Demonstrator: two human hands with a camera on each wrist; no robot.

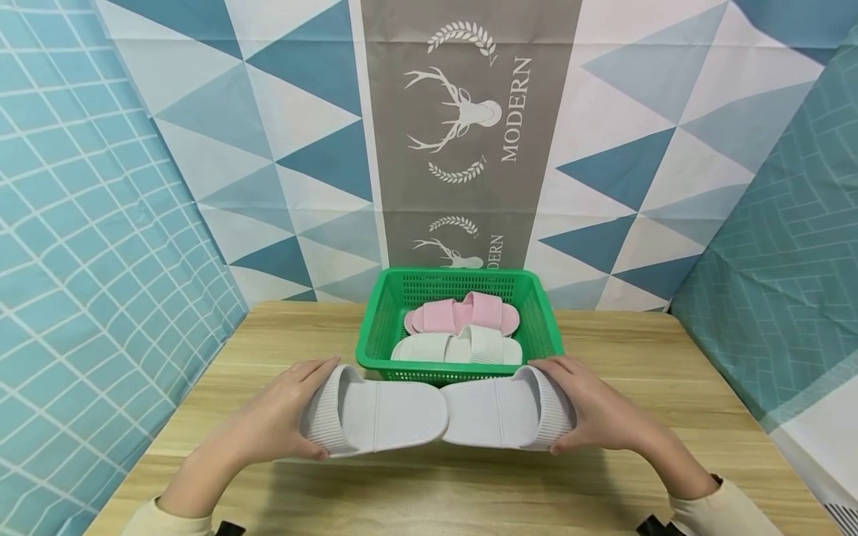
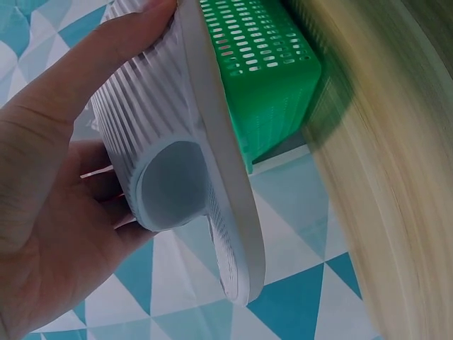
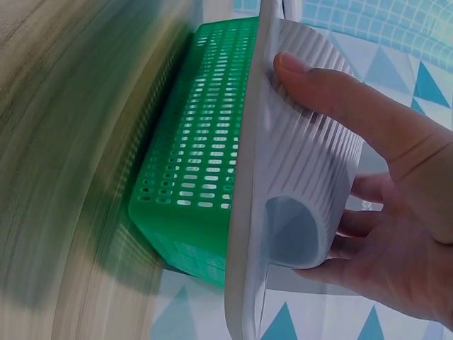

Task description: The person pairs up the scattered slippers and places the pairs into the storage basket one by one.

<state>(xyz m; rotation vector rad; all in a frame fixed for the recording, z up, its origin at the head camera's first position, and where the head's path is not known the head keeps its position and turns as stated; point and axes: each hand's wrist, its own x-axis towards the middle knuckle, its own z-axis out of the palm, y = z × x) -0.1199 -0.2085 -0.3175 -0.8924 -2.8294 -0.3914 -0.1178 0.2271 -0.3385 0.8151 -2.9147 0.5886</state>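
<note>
Triangles pattern the wall [image 1: 302, 149] behind the wooden table [image 1: 415, 502]. Above it, my left hand [image 1: 288, 417] grips one grey slipper [image 1: 409, 413], my right hand [image 1: 599, 409] another slipper [image 1: 476, 413], heels seemingly touching, before the green basket [image 1: 462, 368].

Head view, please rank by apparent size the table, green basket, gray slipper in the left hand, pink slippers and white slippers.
1. Table
2. Green basket
3. Gray slipper in the left hand; it may look bigger for being nearer
Smallest, unranked: pink slippers and white slippers, which look about alike.
</note>
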